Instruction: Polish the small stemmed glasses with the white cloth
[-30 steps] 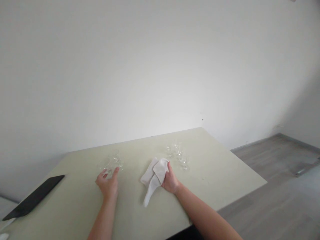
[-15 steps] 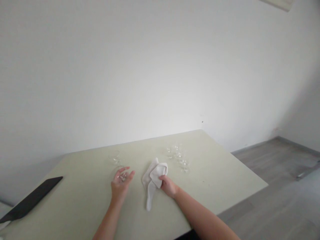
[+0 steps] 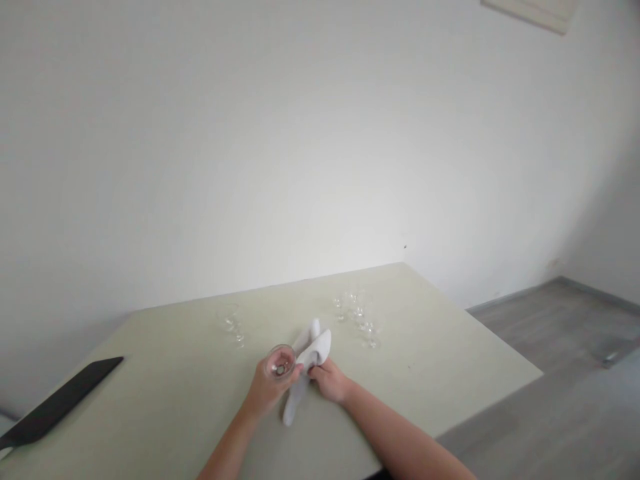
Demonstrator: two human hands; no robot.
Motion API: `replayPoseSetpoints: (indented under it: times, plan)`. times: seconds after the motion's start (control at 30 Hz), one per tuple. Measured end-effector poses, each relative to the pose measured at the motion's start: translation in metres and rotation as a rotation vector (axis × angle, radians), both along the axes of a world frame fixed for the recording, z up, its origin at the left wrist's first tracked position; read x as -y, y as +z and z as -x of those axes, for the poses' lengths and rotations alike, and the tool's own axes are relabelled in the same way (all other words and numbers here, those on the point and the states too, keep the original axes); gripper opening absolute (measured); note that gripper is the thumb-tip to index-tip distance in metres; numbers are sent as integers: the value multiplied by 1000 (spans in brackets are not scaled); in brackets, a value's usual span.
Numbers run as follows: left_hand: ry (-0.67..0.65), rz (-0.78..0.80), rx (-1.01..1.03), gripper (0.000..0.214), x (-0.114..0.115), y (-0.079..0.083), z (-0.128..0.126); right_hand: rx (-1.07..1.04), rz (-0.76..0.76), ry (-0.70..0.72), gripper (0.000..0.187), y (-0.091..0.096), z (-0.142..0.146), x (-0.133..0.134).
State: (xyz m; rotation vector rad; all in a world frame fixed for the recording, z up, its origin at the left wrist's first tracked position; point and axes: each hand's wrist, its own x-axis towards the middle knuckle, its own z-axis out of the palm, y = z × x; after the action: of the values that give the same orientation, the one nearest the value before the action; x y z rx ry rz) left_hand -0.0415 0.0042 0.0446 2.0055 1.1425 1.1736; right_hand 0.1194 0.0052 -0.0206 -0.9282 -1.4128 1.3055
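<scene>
My left hand point(image 3: 265, 390) is closed round a small clear stemmed glass point(image 3: 280, 363), held above the pale green table point(image 3: 150, 393) with its mouth turned toward me. My right hand point(image 3: 327, 380) grips a white cloth point(image 3: 309, 360), whose upper fold touches the glass rim while a tail hangs down to the tabletop. The two hands meet near the middle of the table.
One clear glass point(image 3: 231, 321) stands behind and to the left of my hands. A cluster of several clear glasses point(image 3: 357, 315) stands to the back right. A flat black board point(image 3: 55, 405) lies at the table's left edge. White wall behind; grey floor to the right.
My left hand took a glass from the left group, lifted it and carried it right to the cloth. My right hand drew the cloth slightly nearer and to the left.
</scene>
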Motion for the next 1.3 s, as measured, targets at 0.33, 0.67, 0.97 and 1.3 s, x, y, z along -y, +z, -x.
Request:
replayPoseSetpoints:
  times: [0.33,0.67,0.97,1.3]
  plan:
    - [-255,202,-59,21,7,-18,-5,-64,-179,75,21,5,0,0]
    - [-426,408,8,65,11,-10,1,32,-294,136,23,12,0,7]
    - [-531,471,-75,83,10,-21,4,475,-667,181,20,0,-4,-3]
    - [-543,524,26,85,11,-19,2,284,-589,128,32,-4,-5,-4]
